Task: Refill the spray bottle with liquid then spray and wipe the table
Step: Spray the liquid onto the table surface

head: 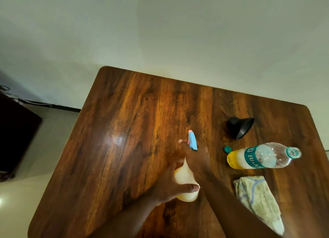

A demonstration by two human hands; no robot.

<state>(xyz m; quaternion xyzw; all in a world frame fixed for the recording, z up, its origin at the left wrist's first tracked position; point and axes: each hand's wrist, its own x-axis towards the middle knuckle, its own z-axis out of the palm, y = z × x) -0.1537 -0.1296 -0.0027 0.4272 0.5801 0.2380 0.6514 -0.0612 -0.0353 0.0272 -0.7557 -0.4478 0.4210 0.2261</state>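
Left hand grips the sprayer body — right hand wraps its blue head. Beside them on the table: funnel, bottle, cloth.

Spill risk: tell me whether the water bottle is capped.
Uncapped: the water bottle stands with its neck bare, and its green cap sits on the table beside it.
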